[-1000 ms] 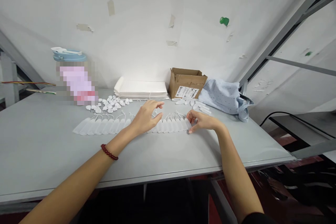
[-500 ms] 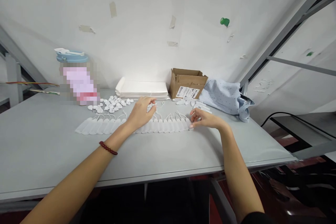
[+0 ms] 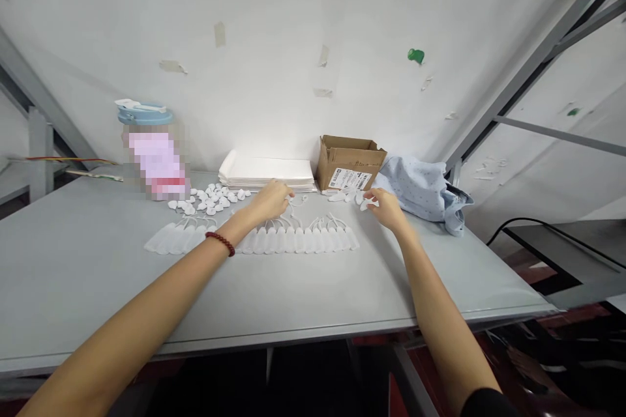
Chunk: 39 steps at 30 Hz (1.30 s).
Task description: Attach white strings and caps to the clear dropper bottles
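A long row of frosted white tag-like pieces [image 3: 303, 241], several with thin white loops at their upper ends, lies side by side on the table. Beyond the row, my left hand [image 3: 272, 201] hovers with its fingers curled together; its back hides whatever is in the pinch. White loops [image 3: 295, 203] lie by its fingertips. My right hand [image 3: 387, 208] is past the row's right end, thumb and fingers closed around the edge of a loose translucent piece [image 3: 364, 204]. More translucent pieces [image 3: 342, 196] are scattered just left of it.
Small white pieces [image 3: 210, 199] form a pile at left, near a pixelated pink object [image 3: 159, 159]. White flat packets [image 3: 267, 172] are stacked against the wall. A cardboard box [image 3: 349, 159] and light-blue cloth [image 3: 413, 186] stand at the back right of the grey table [image 3: 293, 300].
My right hand has moved from the row's right end, away from me, to the loose translucent pieces. My left hand stays beyond the row, now turned so its pinch is hidden. The view has shifted slightly.
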Available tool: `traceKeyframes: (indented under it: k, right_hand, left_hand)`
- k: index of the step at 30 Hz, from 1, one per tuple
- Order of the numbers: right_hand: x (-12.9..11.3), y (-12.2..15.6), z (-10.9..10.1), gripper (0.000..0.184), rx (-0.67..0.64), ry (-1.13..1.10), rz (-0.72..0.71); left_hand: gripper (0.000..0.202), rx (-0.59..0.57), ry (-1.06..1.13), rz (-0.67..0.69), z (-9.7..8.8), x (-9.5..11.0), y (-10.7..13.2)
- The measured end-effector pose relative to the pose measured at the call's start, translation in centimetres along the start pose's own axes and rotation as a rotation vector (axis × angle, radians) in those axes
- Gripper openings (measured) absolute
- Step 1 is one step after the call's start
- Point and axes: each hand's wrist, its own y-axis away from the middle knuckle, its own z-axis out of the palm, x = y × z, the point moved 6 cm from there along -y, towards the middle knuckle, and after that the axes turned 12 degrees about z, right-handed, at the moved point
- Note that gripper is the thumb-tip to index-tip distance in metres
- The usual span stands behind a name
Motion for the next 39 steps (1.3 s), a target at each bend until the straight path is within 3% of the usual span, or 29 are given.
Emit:
traceKeyframes:
  k: [7, 13, 18, 23, 26, 30, 34, 39]
  right_hand:
    - [-4.8, -2.4, 1.5, 0.042, -0.101, 0.138, -0.156]
    - [-6.5, -2.8, 3.6, 0.042, -0.109, 0.211, -0.173]
    - [-6.0, -2.4, 4.3, 0.038, -0.095, 0.229, -0.165]
    - [-6.3, -2.2, 4.8, 0.035, -0.101, 0.223, -0.196]
    - [-6.9, -1.6, 4.4, 0.037, -0.091, 0.202, -0.201]
    - [-9.1, 0.5, 2.3, 0.028, -0.013, -0.012, -0.235]
    - [-12.3, 3.8, 0.3, 0.023, 0.021, -0.404, -0.343]
    - [-14.2, 6.0, 0.2, 0.022, 0.024, -0.523, -0.387]
  left_hand:
    - [0.023, -0.021, -0.013, 0.025, 1.3, -0.3, -1.3]
    - [0.026, 0.048, -0.011, 0.043, -0.4, -0.1, -0.6]
    - [0.022, 0.251, 0.142, -0.014, -2.7, -0.2, 1.0]
    - [0.017, 0.424, 0.257, -0.143, -3.4, -1.0, 2.4]
    - [0.014, 0.492, 0.444, -0.303, -3.5, -1.7, 3.1]
    - [0.011, 0.526, 0.920, -0.499, -2.8, -1.2, 3.7]
    - [0.007, 0.480, 1.256, -0.518, -1.9, 0.6, 3.5]
    - [0.003, 0.446, 1.473, -0.528, -0.8, 1.5, 3.2]
